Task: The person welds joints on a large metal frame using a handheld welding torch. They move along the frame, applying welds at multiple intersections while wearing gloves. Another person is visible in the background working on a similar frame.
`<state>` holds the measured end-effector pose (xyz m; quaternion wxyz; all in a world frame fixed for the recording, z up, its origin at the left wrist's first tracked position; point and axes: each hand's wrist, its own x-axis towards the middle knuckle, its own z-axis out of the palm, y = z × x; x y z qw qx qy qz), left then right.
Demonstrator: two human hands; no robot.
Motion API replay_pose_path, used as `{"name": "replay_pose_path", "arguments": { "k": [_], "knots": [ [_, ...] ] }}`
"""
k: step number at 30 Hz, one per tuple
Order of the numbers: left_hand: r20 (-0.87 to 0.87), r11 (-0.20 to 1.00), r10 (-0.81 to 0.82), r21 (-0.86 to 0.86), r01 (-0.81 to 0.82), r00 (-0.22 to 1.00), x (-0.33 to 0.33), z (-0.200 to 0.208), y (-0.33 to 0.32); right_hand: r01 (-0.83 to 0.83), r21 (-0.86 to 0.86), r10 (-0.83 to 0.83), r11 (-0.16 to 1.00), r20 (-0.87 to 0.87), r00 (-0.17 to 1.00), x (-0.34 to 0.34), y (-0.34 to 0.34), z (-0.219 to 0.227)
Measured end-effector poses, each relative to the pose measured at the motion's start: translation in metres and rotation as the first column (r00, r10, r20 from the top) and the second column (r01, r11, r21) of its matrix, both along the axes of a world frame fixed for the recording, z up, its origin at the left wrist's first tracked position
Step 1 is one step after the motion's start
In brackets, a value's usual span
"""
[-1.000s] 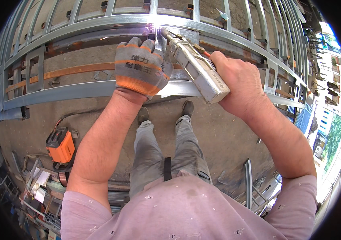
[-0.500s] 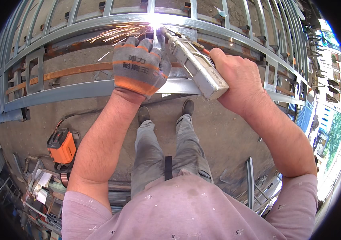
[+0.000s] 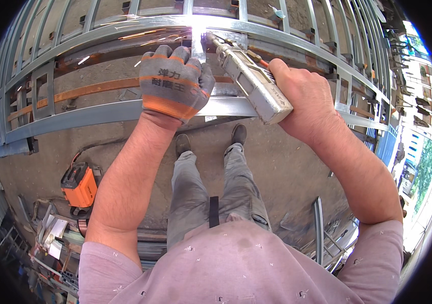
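Observation:
Bright white light flares where a short upright steel tube (image 3: pixel 197 52) meets the long rail of a galvanized steel frame (image 3: pixel 104 113). My left hand (image 3: pixel 172 86), in a grey and orange work glove, is closed around the tube's lower part, just below the glare. Its fingertips curl over on the far side and the grip is partly hidden. My bare right hand (image 3: pixel 304 96) wraps round a scuffed, pale grey welding gun (image 3: pixel 254 83). The gun's nozzle points up and left into the arc. Sparks fly leftward from there, and the glare hides the joint.
Several parallel bars of the frame stretch across the far side. A rusty bar (image 3: pixel 81 92) runs beneath it. On the floor at left stands an orange and black machine (image 3: pixel 79 186) with a dark cable. A steel channel (image 3: pixel 318 230) lies at lower right; scrap fills the lower left.
The gun and my right hand have shifted very slightly right. My left hand has edged left and its fingers look a little looser. The spark spray is thinner; the arc still burns.

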<state>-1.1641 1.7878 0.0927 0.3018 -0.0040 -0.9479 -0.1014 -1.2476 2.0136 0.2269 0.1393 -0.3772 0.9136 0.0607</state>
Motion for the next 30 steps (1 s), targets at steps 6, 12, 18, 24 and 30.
{"name": "replay_pose_path", "arguments": {
  "k": [6, 12, 18, 24, 30],
  "knots": [
    [-0.037, 0.997, 0.022, -0.075, -0.025, 0.999, -0.003, 0.002, -0.001, 0.002, -0.003, -0.002, 1.0, -0.002, 1.0, -0.001, 0.002, 0.0],
    [-0.03, 0.999, 0.014, -0.049, -0.015, 0.999, -0.003, 0.001, 0.0, 0.012, -0.013, -0.012, 1.0, 0.003, 1.0, 0.0, 0.004, 0.001],
    [-0.015, 0.998, 0.008, -0.059, -0.009, 1.0, -0.002, 0.001, -0.001, 0.004, -0.016, -0.003, 1.0, 0.007, 1.0, -0.002, 0.007, 0.001],
    [-0.121, 1.0, -0.028, -0.006, 0.027, 0.992, -0.003, 0.006, -0.001, -0.003, -0.034, 0.004, 0.999, 0.042, 0.999, 0.003, 0.01, 0.007],
    [-0.02, 0.996, -0.083, 0.041, 0.083, 0.996, 0.0, 0.011, -0.001, 0.028, -0.003, -0.028, 1.0, 0.078, 0.997, 0.002, 0.005, 0.01]
  ]
}}
